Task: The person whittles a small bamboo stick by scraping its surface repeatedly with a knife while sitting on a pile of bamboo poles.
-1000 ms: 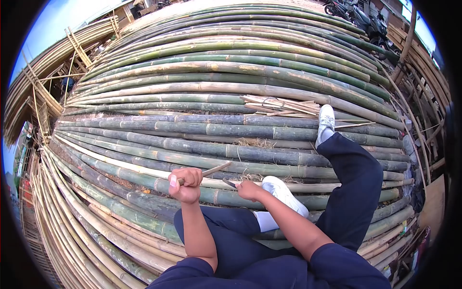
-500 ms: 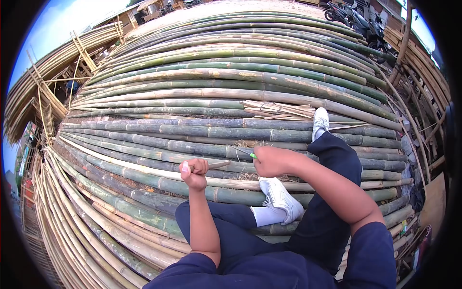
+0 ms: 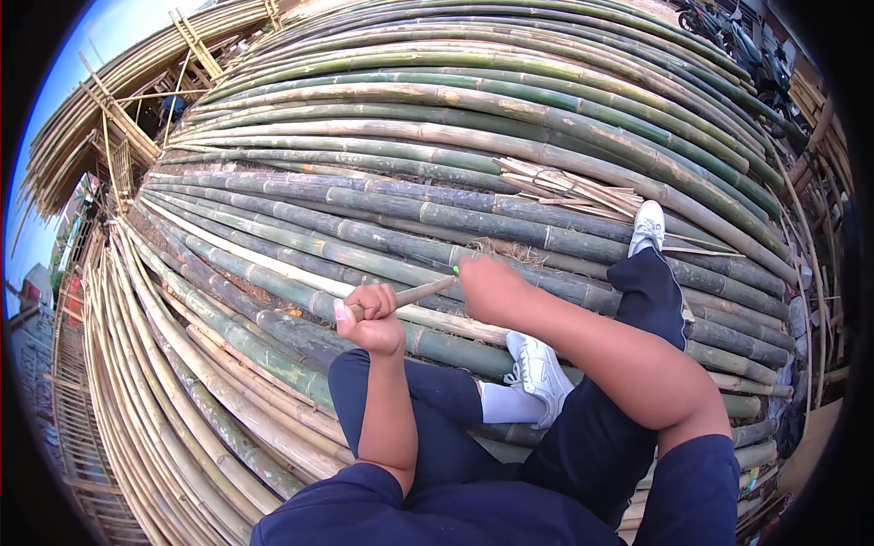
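My left hand (image 3: 371,318) is closed around a short bamboo stick (image 3: 425,290), thumb on the outer side. The stick's free end slants up to the right, reaching my right hand (image 3: 492,289). That hand is a little blurred and closed on a knife with a green handle (image 3: 456,269), of which only a small bit shows. A thin blade seems to point left from it, close to the stick's end. Both hands are above my crossed legs and the bamboo poles (image 3: 437,341).
A bundle of split bamboo strips (image 3: 569,189) lies on the poles beyond my white shoe (image 3: 647,226). My other shoe (image 3: 537,378) rests nearer. A bamboo rack (image 3: 123,118) stands at the far left, with motorbikes (image 3: 742,45) at the far right.
My right hand has shifted slightly left toward the left hand, and the knife now lies close to the stick's end. More of the stick shows. The head view has turned and tilted.
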Motion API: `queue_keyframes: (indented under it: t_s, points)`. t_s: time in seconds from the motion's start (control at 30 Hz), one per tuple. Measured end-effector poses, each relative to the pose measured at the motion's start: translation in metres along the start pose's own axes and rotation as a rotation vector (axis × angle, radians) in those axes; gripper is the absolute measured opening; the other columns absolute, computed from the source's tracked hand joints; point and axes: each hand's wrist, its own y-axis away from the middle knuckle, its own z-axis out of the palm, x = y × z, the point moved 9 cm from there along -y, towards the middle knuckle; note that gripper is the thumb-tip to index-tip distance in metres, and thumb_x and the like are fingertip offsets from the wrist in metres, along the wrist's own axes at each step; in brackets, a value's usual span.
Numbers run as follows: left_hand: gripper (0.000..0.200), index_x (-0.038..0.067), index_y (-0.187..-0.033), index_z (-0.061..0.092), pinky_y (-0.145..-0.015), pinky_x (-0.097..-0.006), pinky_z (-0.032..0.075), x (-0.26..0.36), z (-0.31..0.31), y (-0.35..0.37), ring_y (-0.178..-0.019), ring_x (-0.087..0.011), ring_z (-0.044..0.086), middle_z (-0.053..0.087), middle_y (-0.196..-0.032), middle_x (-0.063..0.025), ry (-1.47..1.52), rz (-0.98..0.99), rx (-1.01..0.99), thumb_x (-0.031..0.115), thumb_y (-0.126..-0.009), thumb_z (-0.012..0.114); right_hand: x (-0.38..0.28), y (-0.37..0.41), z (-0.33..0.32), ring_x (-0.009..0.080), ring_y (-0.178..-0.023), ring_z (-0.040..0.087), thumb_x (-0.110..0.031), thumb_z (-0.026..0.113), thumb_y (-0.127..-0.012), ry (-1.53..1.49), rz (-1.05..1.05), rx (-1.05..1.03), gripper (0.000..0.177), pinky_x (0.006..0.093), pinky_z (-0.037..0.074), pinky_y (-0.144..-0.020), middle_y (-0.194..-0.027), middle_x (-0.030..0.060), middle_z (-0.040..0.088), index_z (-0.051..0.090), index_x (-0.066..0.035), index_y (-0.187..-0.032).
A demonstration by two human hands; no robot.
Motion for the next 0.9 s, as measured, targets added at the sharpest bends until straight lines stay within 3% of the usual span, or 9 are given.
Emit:
queue_keyframes:
  t_s: [0.1,0.23,0.33,0.5,0.6,0.9]
  points:
    - [0.052,0.013,-0.058,0.024,-0.047,-0.0303,0.016,0.006,0.001,0.005,-0.046,-0.0117,0.016,0.024,-0.048,0.0009,0.02,0.002,-0.029,0.051,-0.092,0.036,-0.02,0.008,0.009,0.0466,-0.084,0.065,0.002,0.055,-0.081,-0.227,0.025,0.054,0.022,0.0533,0.051,-0.075,-0.083,0.0311,0.065,0.054,0.012,-0.101]
    - [0.052,0.013,-0.058,0.024,-0.048,-0.0301,0.017,0.006,0.018,0.002,-0.046,-0.012,0.016,0.023,-0.048,0.0015,0.01,-0.023,-0.126,0.051,-0.092,0.036,-0.018,0.025,-0.002,0.0469,-0.082,0.066,0.001,0.056,-0.081,-0.126,0.004,0.134,0.021,0.0525,0.052,-0.075,-0.082,0.0307,0.065,0.054,0.011,-0.099]
    - [0.053,0.013,-0.059,0.023,-0.047,-0.0304,0.017,-0.001,0.027,-0.007,-0.046,-0.0121,0.016,0.021,-0.049,0.0019,-0.034,-0.078,-0.117,0.052,-0.092,0.035,-0.001,0.03,-0.013,0.0466,-0.083,0.066,0.001,0.058,-0.08,-0.091,0.075,0.053,0.022,0.0521,0.052,-0.076,-0.084,0.0311,0.065,0.054,0.011,-0.099]
    - [0.049,0.014,-0.06,0.023,-0.047,-0.0309,0.017,-0.018,0.055,-0.037,-0.047,-0.0123,0.016,0.02,-0.051,0.002,0.037,-0.179,-0.185,0.049,-0.093,0.033,0.012,0.036,-0.044,0.0438,-0.089,0.067,0.004,0.06,-0.076,-0.058,0.105,0.168,0.023,0.0496,0.054,-0.078,-0.09,0.0293,0.067,0.058,0.009,-0.098]
    - [0.051,0.014,-0.059,0.023,-0.047,-0.0311,0.016,-0.05,0.067,-0.047,-0.048,-0.0124,0.015,0.021,-0.051,0.0019,-0.004,-0.171,-0.344,0.05,-0.094,0.032,0.022,0.04,-0.047,0.0435,-0.089,0.067,0.004,0.06,-0.075,-0.041,0.128,0.185,0.024,0.0486,0.055,-0.078,-0.09,0.0287,0.067,0.059,0.009,-0.098]
    - [0.054,0.013,-0.058,0.024,-0.046,-0.0306,0.017,-0.047,0.04,-0.024,-0.045,-0.0123,0.016,0.021,-0.049,0.0022,0.035,-0.161,-0.353,0.053,-0.093,0.035,0.043,0.053,-0.039,0.0432,-0.087,0.068,0.003,0.06,-0.076,0.002,0.242,0.072,0.022,0.0487,0.055,-0.076,-0.089,0.0287,0.067,0.06,0.009,-0.097]
